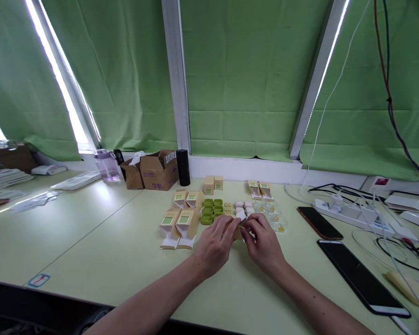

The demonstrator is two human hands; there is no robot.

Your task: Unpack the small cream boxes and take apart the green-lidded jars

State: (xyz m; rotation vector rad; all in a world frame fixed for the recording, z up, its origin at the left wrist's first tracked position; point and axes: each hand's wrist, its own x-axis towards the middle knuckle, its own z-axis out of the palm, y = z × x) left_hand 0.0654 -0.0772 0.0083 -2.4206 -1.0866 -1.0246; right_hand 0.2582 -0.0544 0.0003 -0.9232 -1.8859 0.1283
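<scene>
My left hand (214, 242) and my right hand (265, 242) meet over the table, both closed on a small tan cardboard box (236, 234). My left fingers wrap round its left side, while my right thumb and fingers pinch its edge near a raised white flap. The fingers hide most of the box. Just beyond them sit green square cups (207, 218), small yellow pieces (227, 205), white rolls (239, 204) and clear plastic pieces (274, 210). Several open tan boxes (185, 220) lie left of my hands with their flaps out.
Upright tan boxes (209, 184) and two more open boxes (260, 188) stand farther back. To the right lie two phones (359, 274), a power strip (356, 215) and tangled cables. A brown carton (158, 172), a black cylinder (183, 168) and a purple bottle (106, 166) line the back left.
</scene>
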